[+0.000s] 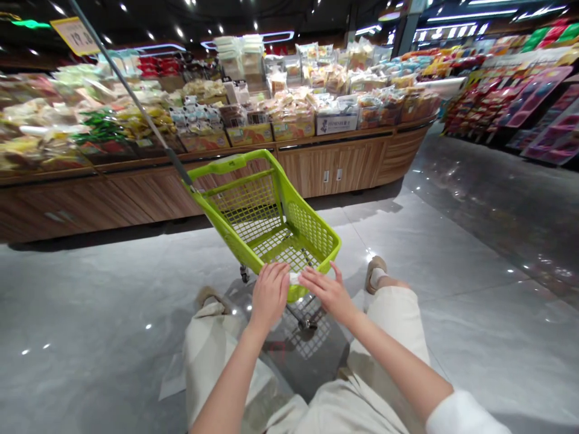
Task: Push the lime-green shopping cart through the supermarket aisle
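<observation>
A supermarket aisle under dark ceiling spotlights: a polished grey tile floor (456,253) runs between a curved wooden display counter (330,172) across the middle of the frame and pink-packed racks (538,99) at right. Packaged baked goods (289,111) are heaped in tiers on the counter, apparently banked up to face passing shoppers, while a yellow price sign (75,36) at upper left hangs high, seemingly to show above the stock. At centre, a lime-green shopping cart (312,226) stands on casters, its long grey pole (136,102) rising toward upper left, likely to keep it visible. Its near rim is within easy reach of a person in beige trousers (389,319). The left hand (270,295) curls over that rim; the right hand (326,293) lies across it, fingers spread. Between them sits a white scrap (295,278), perhaps tissue; whether either hand grips it, the view cannot show.
</observation>
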The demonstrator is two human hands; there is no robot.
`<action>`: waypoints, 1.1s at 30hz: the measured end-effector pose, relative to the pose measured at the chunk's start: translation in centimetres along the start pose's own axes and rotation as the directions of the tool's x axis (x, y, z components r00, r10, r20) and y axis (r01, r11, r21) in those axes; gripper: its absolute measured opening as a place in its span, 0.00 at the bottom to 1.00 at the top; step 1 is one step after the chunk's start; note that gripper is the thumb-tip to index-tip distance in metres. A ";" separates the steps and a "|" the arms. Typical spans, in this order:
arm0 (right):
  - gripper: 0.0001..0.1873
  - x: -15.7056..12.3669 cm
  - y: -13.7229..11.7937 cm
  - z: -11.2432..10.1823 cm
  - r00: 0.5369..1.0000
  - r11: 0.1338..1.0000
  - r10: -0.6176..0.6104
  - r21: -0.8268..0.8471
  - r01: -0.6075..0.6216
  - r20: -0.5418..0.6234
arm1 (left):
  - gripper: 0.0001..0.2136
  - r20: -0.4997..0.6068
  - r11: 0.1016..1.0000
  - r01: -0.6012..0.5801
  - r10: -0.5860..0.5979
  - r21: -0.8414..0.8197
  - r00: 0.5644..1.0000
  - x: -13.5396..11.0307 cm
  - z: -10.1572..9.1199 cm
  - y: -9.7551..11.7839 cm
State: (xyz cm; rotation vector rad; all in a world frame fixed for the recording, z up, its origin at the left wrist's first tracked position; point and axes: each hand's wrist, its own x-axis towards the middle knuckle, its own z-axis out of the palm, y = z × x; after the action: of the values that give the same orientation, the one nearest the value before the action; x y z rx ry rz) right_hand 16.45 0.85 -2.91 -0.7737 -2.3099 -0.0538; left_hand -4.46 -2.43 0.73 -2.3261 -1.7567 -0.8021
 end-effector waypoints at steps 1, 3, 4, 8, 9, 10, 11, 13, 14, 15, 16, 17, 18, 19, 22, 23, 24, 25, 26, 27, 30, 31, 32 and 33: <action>0.30 0.0 2.0 -0.3 1.000 1.000 0.015 -0.027 -0.015 -0.006 | 0.17 -0.003 1.000 0.007 -0.007 0.010 1.000 -0.7 -0.2 0.1; 0.31 0.3 5.7 -0.9 0.994 0.992 0.104 -0.072 -0.106 -0.035 | 0.17 0.009 0.999 0.004 -0.005 0.047 1.000 -1.8 -0.5 0.0; 0.31 0.6 6.8 -1.0 0.986 0.983 0.158 -0.085 -0.161 -0.051 | 0.17 0.024 0.998 -0.007 0.005 0.070 1.000 -2.2 -0.5 0.1; 0.31 1.8 3.6 0.9 0.961 0.962 0.262 -0.057 -0.267 -0.085 | 0.24 0.031 0.980 0.037 -0.044 0.196 0.999 -2.8 0.7 1.4; 0.31 2.1 1.4 1.7 0.962 0.965 0.256 -0.039 -0.261 -0.091 | 0.25 0.016 0.970 0.075 -0.081 0.231 0.997 -2.8 1.1 1.9; 0.32 2.2 -0.8 2.6 0.971 0.973 0.227 -0.014 -0.229 -0.070 | 0.26 0.001 0.959 0.110 -0.115 0.261 0.993 -2.8 1.4 2.3; 0.32 2.3 -2.6 3.3 0.979 0.980 0.196 0.000 -0.197 -0.054 | 0.27 -0.012 0.949 0.138 -0.140 0.283 0.990 -2.9 1.7 2.6; 0.32 2.2 -4.2 4.0 0.993 0.993 0.118 0.015 -0.118 -0.009 | 0.29 -0.019 0.939 0.155 -0.157 0.306 0.987 -3.2 1.7 2.8; 0.32 2.1 -3.7 3.9 0.996 0.996 0.087 0.009 -0.087 0.001 | 0.30 -0.011 0.939 0.147 -0.151 0.312 0.988 -3.5 1.6 2.8; 0.33 1.9 -2.4 3.5 0.997 0.997 0.073 -0.003 -0.073 -0.001 | 0.31 0.002 0.940 0.130 -0.138 0.315 0.990 -3.8 1.4 2.6; 0.33 1.6 -0.5 2.9 0.997 0.997 0.078 -0.020 -0.079 -0.011 | 0.31 0.019 0.943 0.108 -0.121 0.316 0.993 -4.1 1.3 2.4; 0.34 1.4 1.6 2.2 0.994 0.993 0.106 -0.041 -0.108 -0.032 | 0.32 0.033 0.945 0.088 -0.103 0.314 0.994 -4.3 1.1 2.2; 0.35 1.2 3.5 1.5 0.986 0.986 0.153 -0.060 -0.156 -0.060 | 0.33 0.043 0.948 0.071 -0.088 0.309 0.995 -4.5 1.1 2.2; 0.35 1.2 5.0 0.9 0.973 0.973 0.211 -0.076 -0.218 -0.089 | 0.34 0.047 0.952 0.061 -0.079 0.301 0.996 -4.6 1.2 2.2; 0.35 1.5 5.0 0.7 0.935 0.935 0.331 -0.086 -0.343 -0.127 | 0.35 0.035 0.959 0.070 -0.083 0.276 0.996 -4.3 2.1 2.9; 0.36 1.6 3.6 1.2 0.938 0.939 0.327 -0.076 -0.336 -0.112 | 0.35 0.028 0.959 0.081 -0.092 0.273 0.995 -4.1 2.5 3.3; 0.36 1.8 1.8 1.7 0.948 0.948 0.306 -0.062 -0.312 -0.087 | 0.35 0.019 0.957 0.096 -0.105 0.275 0.994 -4.0 2.8 3.7; 0.36 1.9 0.0 2.3 0.962 0.962 0.269 -0.043 -0.271 -0.053 | 0.35 0.009 0.953 0.114 -0.121 0.280 0.993 -3.9 3.1 4.0; 0.36 2.0 -1.5 2.8 0.976 0.975 0.219 -0.024 -0.219 -0.017 | 0.35 -0.002 0.950 0.133 -0.138 0.283 0.990 -3.8 3.3 4.2; 0.36 1.9 -2.5 3.2 0.986 0.986 0.167 -0.009 -0.167 0.014 | 0.35 -0.012 0.947 0.149 -0.152 0.286 0.988 -3.9 3.4 4.3; 0.35 1.6 -0.7 2.6 0.997 0.998 0.060 -0.009 -0.060 0.049 | 0.34 -0.027 0.945 0.163 -0.162 0.284 0.986 -4.2 3.2 4.1; 0.35 1.5 1.2 2.0 0.998 0.998 0.054 -0.026 -0.053 0.044 | 0.34 -0.025 0.947 0.156 -0.156 0.281 0.988 -4.3 3.1 3.9; 0.34 1.3 3.4 1.3 0.997 0.996 0.073 -0.050 -0.071 0.028 | 0.34 -0.022 0.949 0.149 -0.149 0.278 0.989 -4.4 3.0 3.8; 0.34 1.2 5.6 0.6 0.994 0.992 0.107 -0.073 -0.106 0.008 | 0.34 -0.020 0.951 0.142 -0.142 0.274 0.990 -4.4 3.0 3.7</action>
State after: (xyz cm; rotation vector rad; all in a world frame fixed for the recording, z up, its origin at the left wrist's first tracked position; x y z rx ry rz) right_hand 18.38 6.23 -3.56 -0.9347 -2.2842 -0.0859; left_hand -0.82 -6.21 -3.07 -2.0407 -1.9150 -0.5333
